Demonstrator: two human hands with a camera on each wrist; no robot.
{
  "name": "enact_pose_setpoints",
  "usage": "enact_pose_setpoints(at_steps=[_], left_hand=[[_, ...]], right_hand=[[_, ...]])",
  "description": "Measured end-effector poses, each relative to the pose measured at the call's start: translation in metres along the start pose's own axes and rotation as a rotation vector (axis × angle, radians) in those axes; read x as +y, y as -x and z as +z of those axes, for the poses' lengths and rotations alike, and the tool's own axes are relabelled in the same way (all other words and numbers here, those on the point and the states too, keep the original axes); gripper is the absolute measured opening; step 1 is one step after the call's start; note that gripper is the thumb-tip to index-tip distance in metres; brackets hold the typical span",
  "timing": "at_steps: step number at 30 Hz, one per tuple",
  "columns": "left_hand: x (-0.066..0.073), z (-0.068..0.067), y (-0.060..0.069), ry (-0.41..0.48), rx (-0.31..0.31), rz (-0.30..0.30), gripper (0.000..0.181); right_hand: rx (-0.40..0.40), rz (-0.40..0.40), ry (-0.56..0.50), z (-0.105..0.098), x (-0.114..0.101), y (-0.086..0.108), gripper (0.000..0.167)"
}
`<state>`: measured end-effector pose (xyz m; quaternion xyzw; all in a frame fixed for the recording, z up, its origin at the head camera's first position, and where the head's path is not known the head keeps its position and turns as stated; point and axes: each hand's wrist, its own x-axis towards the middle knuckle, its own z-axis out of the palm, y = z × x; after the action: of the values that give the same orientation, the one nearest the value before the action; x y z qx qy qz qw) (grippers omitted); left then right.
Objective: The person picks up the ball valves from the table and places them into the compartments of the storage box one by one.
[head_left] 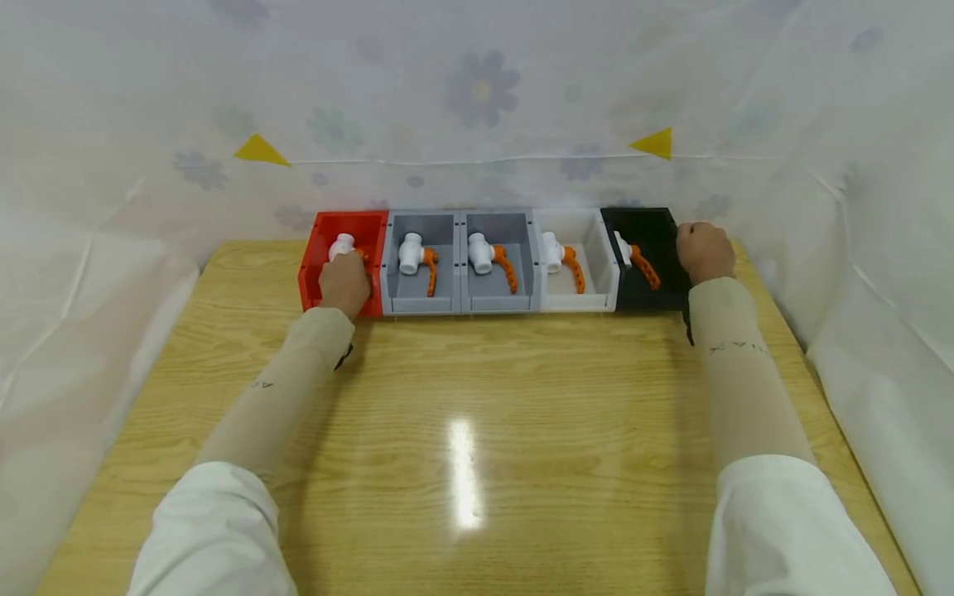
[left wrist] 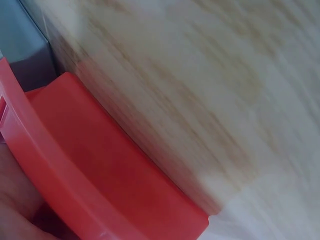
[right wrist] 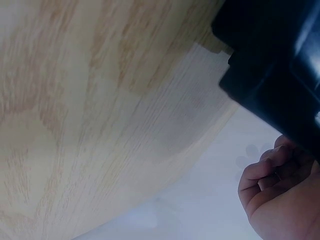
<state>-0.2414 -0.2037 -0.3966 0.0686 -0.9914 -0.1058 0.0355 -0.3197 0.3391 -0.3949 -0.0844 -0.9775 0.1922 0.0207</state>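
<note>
My left hand (head_left: 344, 283) reaches down into the red bin (head_left: 308, 277), right at a white ball valve (head_left: 342, 243) with an orange lever. The back of the hand covers part of that valve. Behind the red bin's wall (left wrist: 115, 175) in the left wrist view, only part of the hand shows, so its grasp is hidden. At the far right, my right hand (head_left: 704, 251) is against the outer side of the black bin (head_left: 656, 300). Its fingers (right wrist: 257, 172) are curled beside the bin in the right wrist view, with nothing seen inside them; the thumb is not clear.
Between the end bins stand two grey bins (head_left: 423, 305) (head_left: 501, 304) and a white bin (head_left: 577, 302), all in one row. More white valves with orange levers lie in them and in the black bin. The wooden table (head_left: 566, 430) meets a flowered sheet (head_left: 417, 91) behind.
</note>
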Motion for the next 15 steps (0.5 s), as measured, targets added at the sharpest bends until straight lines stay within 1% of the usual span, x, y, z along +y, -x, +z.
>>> enact_pose_setpoints(at_steps=[8, 15], left_hand=[[0.0021, 0.0005, 0.0011, -0.029, 0.004, -0.012, 0.016], [0.0002, -0.0018, 0.0015, 0.007, -0.031, -0.01, 0.016]], right_hand=[[0.006, 0.005, 0.005, -0.0016, -0.0003, 0.0025, 0.053], [-0.013, 0.011, 0.012, -0.0014, -0.0009, 0.0013, 0.053]])
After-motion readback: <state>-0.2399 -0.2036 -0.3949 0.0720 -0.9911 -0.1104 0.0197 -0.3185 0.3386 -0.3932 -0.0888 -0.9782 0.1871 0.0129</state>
